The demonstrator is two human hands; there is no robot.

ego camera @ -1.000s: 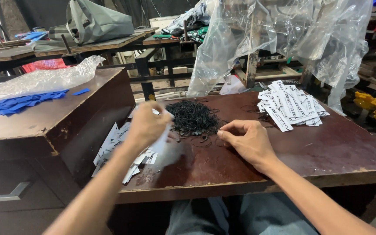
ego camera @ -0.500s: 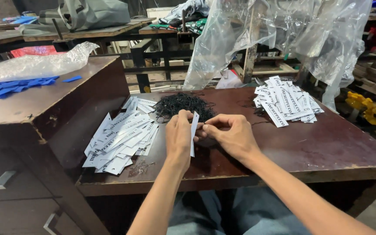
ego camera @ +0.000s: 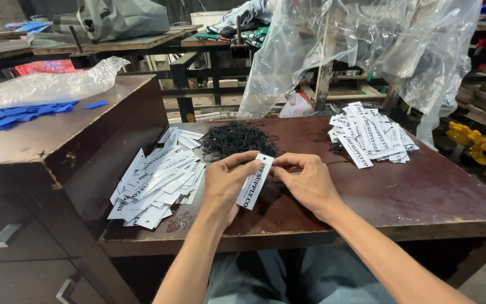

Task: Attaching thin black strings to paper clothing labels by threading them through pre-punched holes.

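While both hands' fingers [ego camera: 237,163] pinch a white paper tag [ego camera: 256,181], tangled black string [ego camera: 237,139] and flat tag piles [ego camera: 158,183] flank them on the worn desk [ego camera: 423,197]

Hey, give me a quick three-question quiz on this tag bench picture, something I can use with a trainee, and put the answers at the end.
1. True or false: the left hand and the right hand both hold the same white paper tag.
2. Which lies between the two tag heaps on the brown table? A) blue strips B) a pile of black string loops C) a yellow toy
3. Fill in: the loose heap of white tags lies to the person's ____, and the other stack of white tags to the right.

Key: 1 true; 2 B; 3 left.
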